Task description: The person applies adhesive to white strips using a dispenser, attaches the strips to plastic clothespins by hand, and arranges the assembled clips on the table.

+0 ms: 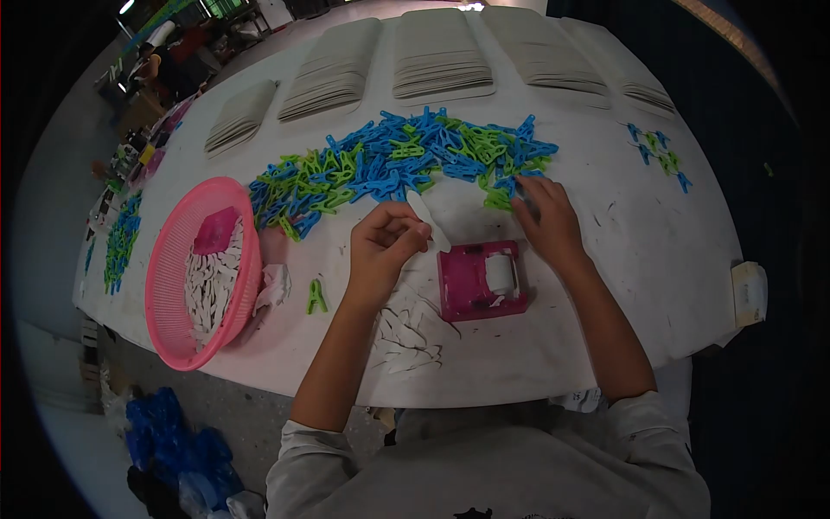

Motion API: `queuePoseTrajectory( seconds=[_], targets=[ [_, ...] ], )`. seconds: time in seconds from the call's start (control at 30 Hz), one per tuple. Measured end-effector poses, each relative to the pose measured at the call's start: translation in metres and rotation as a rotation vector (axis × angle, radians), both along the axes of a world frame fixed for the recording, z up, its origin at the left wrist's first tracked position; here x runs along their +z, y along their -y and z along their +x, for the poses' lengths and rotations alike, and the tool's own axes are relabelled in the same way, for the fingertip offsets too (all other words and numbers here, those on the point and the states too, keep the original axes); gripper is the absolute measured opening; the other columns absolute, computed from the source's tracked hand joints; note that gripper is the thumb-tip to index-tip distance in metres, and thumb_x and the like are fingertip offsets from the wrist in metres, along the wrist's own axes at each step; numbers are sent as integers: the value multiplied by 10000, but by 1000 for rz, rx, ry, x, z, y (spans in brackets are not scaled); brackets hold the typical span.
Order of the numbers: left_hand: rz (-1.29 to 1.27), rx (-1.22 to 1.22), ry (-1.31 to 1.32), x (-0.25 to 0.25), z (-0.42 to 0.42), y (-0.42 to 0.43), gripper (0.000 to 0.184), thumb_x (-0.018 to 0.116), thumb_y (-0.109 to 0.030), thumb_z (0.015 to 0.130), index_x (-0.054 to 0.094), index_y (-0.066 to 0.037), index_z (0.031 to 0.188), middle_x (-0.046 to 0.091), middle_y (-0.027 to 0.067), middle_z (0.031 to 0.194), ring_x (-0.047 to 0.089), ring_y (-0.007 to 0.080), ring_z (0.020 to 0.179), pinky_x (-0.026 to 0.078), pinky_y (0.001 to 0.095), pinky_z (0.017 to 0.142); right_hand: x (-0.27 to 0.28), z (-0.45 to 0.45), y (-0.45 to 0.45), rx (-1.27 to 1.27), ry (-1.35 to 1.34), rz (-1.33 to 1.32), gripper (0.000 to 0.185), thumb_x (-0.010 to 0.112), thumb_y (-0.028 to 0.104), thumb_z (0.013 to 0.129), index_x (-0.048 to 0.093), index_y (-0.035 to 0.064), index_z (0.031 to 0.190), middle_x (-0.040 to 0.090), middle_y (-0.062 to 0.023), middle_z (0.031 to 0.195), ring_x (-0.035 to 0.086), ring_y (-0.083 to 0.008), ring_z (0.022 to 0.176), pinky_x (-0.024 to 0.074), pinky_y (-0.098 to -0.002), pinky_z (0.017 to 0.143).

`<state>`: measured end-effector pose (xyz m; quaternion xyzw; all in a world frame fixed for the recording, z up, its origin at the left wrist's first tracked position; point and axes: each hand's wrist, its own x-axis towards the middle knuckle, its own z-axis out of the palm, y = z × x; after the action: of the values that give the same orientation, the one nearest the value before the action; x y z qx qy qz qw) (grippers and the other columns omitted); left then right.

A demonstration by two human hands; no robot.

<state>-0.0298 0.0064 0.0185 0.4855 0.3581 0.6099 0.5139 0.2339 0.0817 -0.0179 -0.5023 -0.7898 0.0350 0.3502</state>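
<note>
My left hand point(386, 246) is closed on a thin white strip point(425, 218), its fingers pinched above the table. My right hand point(550, 223) reaches to the right end of a long heap of blue and green clothespins point(389, 156); its fingertips are beside a blue clothespin, and whether they grip it is unclear. Between my hands stands a pink dispenser point(462, 290) with a white roll point(499, 273) in it. Several loose white strips point(406, 337) lie on the table near my left forearm. A single green clothespin point(316, 297) lies to the left.
A pink basket point(160, 285) holding white strips and a small pink piece stands at the left. Stacks of grey cards point(441, 60) line the far side. A few clothespins point(664, 160) lie at the right. A person point(164, 69) is at the far left.
</note>
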Motion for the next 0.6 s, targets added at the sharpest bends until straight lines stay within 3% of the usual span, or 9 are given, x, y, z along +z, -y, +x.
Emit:
queuePoseTrajectory(
  seconds=[0.1, 0.17, 0.3, 0.37, 0.47, 0.6],
  targets=[
    [-10, -37, 10, -2, 2, 0, 117, 673, -8, 872, 606, -36, 963, 668, 51, 834, 612, 96, 740, 492, 240, 687, 4, -1, 5, 43, -6, -23, 401, 632, 214, 935, 588, 112, 1320, 615, -103, 1149, 561, -297, 1075, 492, -398, 905],
    [-14, -53, 31, -2, 4, 0, 117, 663, 0, 875, 600, -38, 966, 661, 51, 824, 606, 99, 729, 488, 242, 679, 0, -2, 2, 77, 174, 26, 388, 628, 219, 939, 594, 80, 1301, 625, -113, 1135, 564, -295, 1077, 487, -399, 903],
    [-19, -80, 83, 2, 6, 2, 96, 633, -8, 892, 573, -46, 957, 631, 41, 794, 580, 108, 707, 472, 249, 672, 1, -3, 1, 44, -2, -105, 348, 610, 220, 957, 617, 95, 1282, 635, -133, 1126, 549, -299, 1116, 459, -401, 944],
    [-20, -81, 90, 4, 6, 2, 90, 625, -12, 897, 563, -49, 950, 622, 38, 789, 574, 110, 707, 468, 252, 677, -1, 0, -3, 6, -100, 50, 289, 649, 225, 937, 657, 73, 1183, 653, -118, 1074, 590, -277, 1041, 491, -382, 876],
    [-31, -60, 117, 4, 4, 1, 85, 620, -13, 894, 553, -52, 927, 623, 38, 794, 575, 114, 725, 466, 258, 697, 12, 1, 4, -61, -194, 43, 229, 698, 208, 905, 672, 41, 1059, 661, -84, 1037, 634, -221, 919, 517, -327, 772],
    [-2, -66, 118, 2, 2, 1, 81, 608, -8, 889, 550, -53, 925, 624, 38, 796, 577, 116, 733, 466, 268, 700, 20, 1, 12, -63, -317, -59, 244, 735, 189, 879, 650, 42, 1054, 652, -73, 1020, 636, -148, 834, 508, -274, 687]
  ],
)
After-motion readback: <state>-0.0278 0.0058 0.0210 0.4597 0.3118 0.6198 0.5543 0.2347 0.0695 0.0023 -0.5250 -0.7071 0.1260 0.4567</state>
